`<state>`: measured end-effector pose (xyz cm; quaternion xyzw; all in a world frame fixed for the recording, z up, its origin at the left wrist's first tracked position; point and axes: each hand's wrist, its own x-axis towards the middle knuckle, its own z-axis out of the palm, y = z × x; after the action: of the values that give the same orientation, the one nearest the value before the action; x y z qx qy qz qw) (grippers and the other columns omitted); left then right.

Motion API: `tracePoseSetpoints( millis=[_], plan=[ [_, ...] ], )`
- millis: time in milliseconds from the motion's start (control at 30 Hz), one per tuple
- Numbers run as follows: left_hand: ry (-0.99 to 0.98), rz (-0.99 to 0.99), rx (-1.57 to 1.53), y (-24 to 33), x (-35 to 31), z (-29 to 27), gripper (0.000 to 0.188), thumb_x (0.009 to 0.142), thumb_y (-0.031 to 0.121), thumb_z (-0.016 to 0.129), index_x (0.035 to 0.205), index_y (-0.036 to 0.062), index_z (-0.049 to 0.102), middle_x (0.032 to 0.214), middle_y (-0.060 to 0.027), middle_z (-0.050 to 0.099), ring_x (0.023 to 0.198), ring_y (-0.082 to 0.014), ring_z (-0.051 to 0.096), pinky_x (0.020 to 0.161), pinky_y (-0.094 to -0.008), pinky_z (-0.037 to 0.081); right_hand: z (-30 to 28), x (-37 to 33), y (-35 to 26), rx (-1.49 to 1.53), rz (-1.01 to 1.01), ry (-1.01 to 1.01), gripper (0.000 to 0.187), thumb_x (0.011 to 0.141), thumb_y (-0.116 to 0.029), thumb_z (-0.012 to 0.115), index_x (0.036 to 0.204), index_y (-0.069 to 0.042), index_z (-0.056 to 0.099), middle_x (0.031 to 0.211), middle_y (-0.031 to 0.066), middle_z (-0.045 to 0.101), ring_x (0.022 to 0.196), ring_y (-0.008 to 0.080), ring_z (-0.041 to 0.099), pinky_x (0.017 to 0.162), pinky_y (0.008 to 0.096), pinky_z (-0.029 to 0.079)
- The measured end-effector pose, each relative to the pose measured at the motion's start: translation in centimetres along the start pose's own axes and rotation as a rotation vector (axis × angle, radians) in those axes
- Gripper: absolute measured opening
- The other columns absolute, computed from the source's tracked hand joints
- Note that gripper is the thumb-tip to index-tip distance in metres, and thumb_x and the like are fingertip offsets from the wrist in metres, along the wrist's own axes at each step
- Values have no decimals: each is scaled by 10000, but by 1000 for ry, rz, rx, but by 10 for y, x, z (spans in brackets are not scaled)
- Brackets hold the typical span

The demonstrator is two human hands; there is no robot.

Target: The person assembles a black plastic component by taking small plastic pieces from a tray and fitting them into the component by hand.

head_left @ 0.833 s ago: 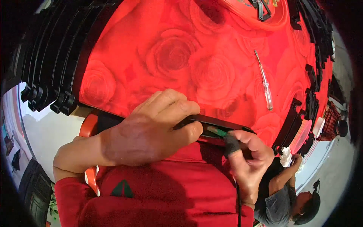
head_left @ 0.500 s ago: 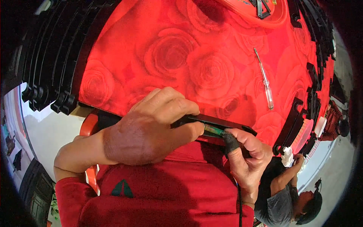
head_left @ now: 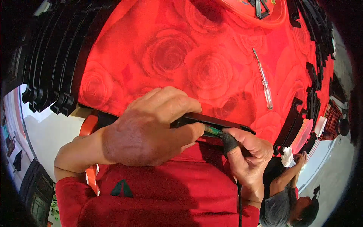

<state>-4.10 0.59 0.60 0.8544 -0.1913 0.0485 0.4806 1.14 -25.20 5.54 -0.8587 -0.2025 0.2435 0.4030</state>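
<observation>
Just below frame centre, the left hand (head_left: 151, 128) clasps a black strip (head_left: 238, 127) along the bench (head_left: 151, 56); the right hand (head_left: 251, 151), grip pinched, holds a green piece (head_left: 214, 131) over it. This strip looks unfinished; whether the upper-left black parts (head_left: 56, 49) are done, I cannot tell.

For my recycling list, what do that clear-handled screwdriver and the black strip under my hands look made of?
Screwdriver: glossy, transparent handle, probably plastic; silvery shaft, likely polished metal. Black strip: evenly dark, dull; perhaps plastic, possibly painted metal.

Slanting black strip (head_left: 228, 125), green piece (head_left: 214, 131) over it
</observation>
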Motion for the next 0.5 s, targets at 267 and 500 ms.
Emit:
tracePoseSetpoints(
  millis=[267, 500],
  plan=[
    [39, 12, 73, -4, -4, 10, 297, 746, 115, 875, 1027, 167, 795, 1043, -72, 688, 861, -280, 668, 674, -403, 538, -2, 3, -3, 38, 44, -15, 168, 928, -12, 738, 1092, 8, 765, 828, 95, 747, 692, 115, 695, 645, 258, 539],
    [15, -5, 105, -2, -3, 7, 285, 758, 142, 876, 1031, 180, 804, 1024, -57, 679, 850, -276, 655, 674, -399, 523, -4, 5, -3, 43, 44, -25, 159, 916, -3, 742, 1073, -2, 768, 853, 108, 762, 713, 138, 721, 657, 269, 552]
  ],
)
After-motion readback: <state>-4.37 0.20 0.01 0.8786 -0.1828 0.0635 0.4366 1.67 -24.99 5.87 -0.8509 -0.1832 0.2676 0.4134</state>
